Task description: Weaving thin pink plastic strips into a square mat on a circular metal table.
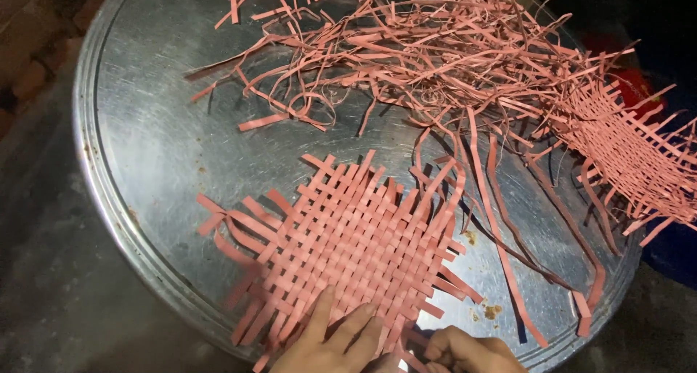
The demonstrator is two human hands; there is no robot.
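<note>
A square mat woven from flat pink strips [356, 239] lies on a round metal tray [145, 155], turned like a diamond, with loose strip ends sticking out on all sides. My left hand [330, 340] rests flat on the mat's near corner, fingers spread and pressing the weave. My right hand [468, 351] is at the bottom edge just right of it, fingers curled around strip ends at the mat's near right edge. Both hands are cut off by the frame's bottom.
A tangled heap of loose pink strips [421, 50] covers the tray's far side. A second woven pink piece [628, 144] hangs over the tray's right rim. Long single strips [508, 271] trail between them. Dark ground surrounds the tray.
</note>
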